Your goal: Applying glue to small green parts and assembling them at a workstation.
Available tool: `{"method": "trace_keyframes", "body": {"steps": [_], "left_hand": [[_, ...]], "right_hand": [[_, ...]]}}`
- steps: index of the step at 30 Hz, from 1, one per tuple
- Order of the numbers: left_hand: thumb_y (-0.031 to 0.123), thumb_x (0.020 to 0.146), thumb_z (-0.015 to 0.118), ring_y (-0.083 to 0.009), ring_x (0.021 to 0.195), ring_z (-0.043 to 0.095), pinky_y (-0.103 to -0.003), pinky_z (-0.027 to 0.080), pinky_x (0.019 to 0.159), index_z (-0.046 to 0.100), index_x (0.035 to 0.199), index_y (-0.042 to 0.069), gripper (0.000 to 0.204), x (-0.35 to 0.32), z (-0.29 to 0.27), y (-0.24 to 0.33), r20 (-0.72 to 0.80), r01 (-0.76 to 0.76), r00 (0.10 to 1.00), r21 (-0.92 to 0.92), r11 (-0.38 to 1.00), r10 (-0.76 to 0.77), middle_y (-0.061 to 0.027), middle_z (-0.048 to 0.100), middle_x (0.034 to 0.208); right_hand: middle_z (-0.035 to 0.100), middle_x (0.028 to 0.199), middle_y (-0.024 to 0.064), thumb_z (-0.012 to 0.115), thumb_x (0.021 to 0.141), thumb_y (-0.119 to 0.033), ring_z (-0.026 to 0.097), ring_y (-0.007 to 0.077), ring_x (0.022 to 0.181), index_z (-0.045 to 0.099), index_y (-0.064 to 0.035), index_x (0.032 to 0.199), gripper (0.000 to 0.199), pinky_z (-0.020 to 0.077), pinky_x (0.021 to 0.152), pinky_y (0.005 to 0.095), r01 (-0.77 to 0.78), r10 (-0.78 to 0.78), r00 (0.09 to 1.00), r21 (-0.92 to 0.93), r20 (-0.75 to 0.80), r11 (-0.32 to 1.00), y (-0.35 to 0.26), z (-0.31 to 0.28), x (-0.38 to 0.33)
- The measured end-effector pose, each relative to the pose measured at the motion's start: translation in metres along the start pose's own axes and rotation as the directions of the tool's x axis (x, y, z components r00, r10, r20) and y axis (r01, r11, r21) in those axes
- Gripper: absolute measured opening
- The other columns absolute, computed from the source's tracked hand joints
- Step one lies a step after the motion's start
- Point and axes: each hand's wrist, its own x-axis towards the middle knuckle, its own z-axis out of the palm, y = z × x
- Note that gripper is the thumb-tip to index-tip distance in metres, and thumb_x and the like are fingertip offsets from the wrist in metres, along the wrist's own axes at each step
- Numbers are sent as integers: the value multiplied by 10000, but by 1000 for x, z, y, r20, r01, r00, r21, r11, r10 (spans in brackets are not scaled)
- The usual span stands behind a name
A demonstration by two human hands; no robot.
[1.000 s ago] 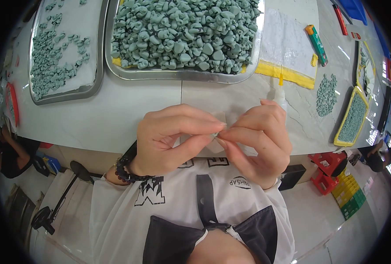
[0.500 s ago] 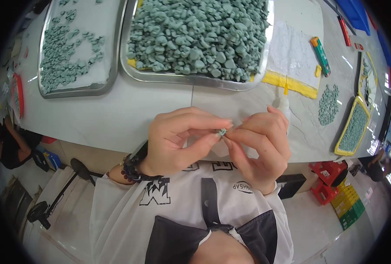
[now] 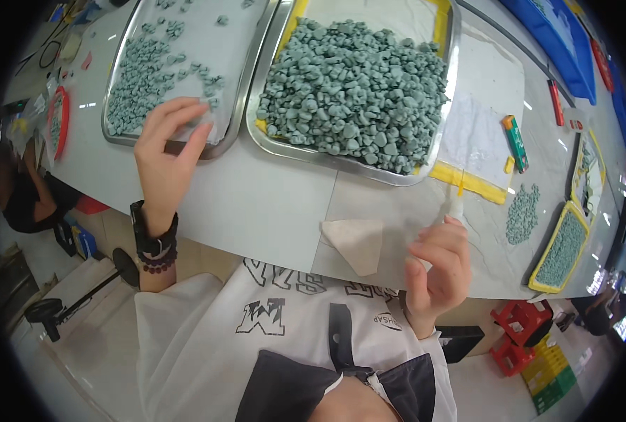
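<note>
Going off the head view: the small green pieces (image 3: 140,81) are bunched in the left half of the tray with a white liner (image 3: 251,70), upper left of the frame, with a few strays spread to the right. One little cluster of those strays (image 3: 213,86) sits just past your left grip (image 3: 163,156), pretty much right at the fingertips. I can't tell if you're actually touching it.

That left grip is reaching over the tray's lower edge, thumb and index finger apart with a narrow gap between the tips, other fingers lightly bent. Dark bracelet (image 3: 156,261) and a black wristband (image 3: 154,235) on that wrist, btw.

Your right grip (image 3: 439,273) is lower right of center, over the tabletop (image 3: 270,204), fingers curled and the thumb tip close to the index finger. Can't tell if they're pinching anything tiny. The white bottle with the yellow nozzle (image 3: 456,205) is right behind your knuckles; contact with it isn't clear either.

Between your two hands, near the tabletop's front edge, there's a flat beige wedge (image 3: 356,245). The big heap of green pieces (image 3: 358,95) fills most of the metal tray (image 3: 341,169) at upper center, and a smaller loose patch of them (image 3: 522,216) lies off to the right, beside the yellow-rimmed tray (image 3: 533,281).
</note>
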Motion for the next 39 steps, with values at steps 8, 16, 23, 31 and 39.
{"method": "trace_keyframes", "body": {"steps": [8,16,23,31,39], "left_hand": [[104,821,601,-113,819,585,-251,461,751,618,1024,25,218,136,80,81,507,-211,811,-210,955,291,-49,644,874],[70,660,540,-329,760,615,-373,488,663,651,765,-14,175,178,186,63,660,-418,641,-128,899,392,-209,625,796],[80,713,597,-191,654,598,-283,474,596,605,851,-35,179,138,59,93,456,-37,836,-509,860,305,-130,613,710],[-101,719,579,-177,825,574,-270,473,722,648,902,-20,211,-21,25,75,756,500,623,-581,642,199,-139,579,960],[-118,733,538,-212,901,550,-317,476,762,572,1025,-77,298,-55,60,77,564,571,817,-759,312,-122,-195,544,1016]], "right_hand": [[576,713,63,649,657,-53,553,229,681,635,-39,782,127,412,790,419,33,-33,998,-13,-53,999,-2,-11,-7],[585,724,79,641,680,-39,554,234,669,622,-11,782,107,430,758,387,6,-5,982,7,-189,1000,1,-21,-25],[582,797,108,691,670,-81,549,223,724,614,0,930,282,430,714,349,-13,7,995,-64,-101,998,7,-55,2],[499,913,97,792,586,-253,498,203,780,570,-65,1098,589,413,691,313,120,181,876,-565,447,816,24,-53,10],[441,869,46,824,575,-419,448,183,748,449,-173,1129,713,395,610,305,-48,-10,995,574,98,817,2,-12,6]]}}
